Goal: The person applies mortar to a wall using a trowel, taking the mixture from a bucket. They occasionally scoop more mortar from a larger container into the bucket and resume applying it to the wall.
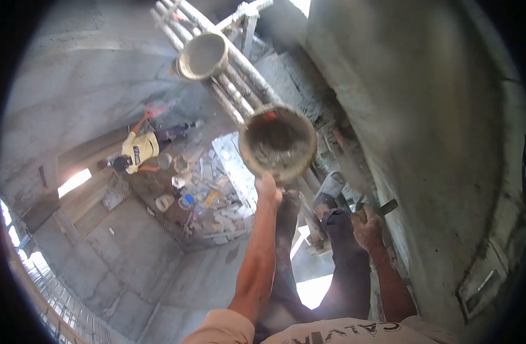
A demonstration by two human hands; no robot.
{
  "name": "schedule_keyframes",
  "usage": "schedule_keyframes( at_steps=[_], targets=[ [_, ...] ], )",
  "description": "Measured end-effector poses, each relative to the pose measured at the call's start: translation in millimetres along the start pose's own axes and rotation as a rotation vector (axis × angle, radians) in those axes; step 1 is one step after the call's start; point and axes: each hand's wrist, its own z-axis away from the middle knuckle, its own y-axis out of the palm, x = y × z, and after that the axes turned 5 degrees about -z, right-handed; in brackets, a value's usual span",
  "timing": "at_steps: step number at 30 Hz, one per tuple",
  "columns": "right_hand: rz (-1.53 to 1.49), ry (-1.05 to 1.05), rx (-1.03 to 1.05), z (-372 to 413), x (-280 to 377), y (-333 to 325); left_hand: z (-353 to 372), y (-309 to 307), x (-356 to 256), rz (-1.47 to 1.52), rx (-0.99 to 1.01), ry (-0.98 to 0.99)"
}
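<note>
My left hand (269, 188) is closed on the near rim of a round, mortar-crusted pan (278, 143) with some wet mix in its bottom. The pan is tilted a little toward me, over the scaffold poles (234, 86). Lower right, beside the wall, my right hand (368, 227) is closed round a trowel (355, 200). Part of the trowel is hidden by the fingers and blurred. A second round pan (203, 56) holding grey mortar rests on the poles farther off.
Plastered wall (423, 160) rises close on my right. My feet stand on the narrow poles, high above the floor. Below left, another person (139, 150) in a yellow shirt works beside rubble (211, 200), buckets and boards.
</note>
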Motion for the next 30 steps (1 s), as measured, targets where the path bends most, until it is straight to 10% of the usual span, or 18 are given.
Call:
schedule_keyframes(
  at_steps=[5,10,12,16,30],
  targets=[
    [0.375,-0.345,-0.105,27,61,-105,196,2,-37,-0.545,0.042,-0.02],
    [0.703,-0.589,-0.184,89,93,-126,468,76,-205,-1.184,0.255,0.156],
    [0.619,-0.78,-0.175,136,136,-190,447,36,-143,-0.98,0.332,0.12],
    [0.362,-0.36,0.054,208,138,-259,396,-27,-24,-0.62,0.38,-0.066],
    [0.316,-0.123,0.039,259,120,-300,502,34,-89,-0.818,0.656,0.141]
  ],
)
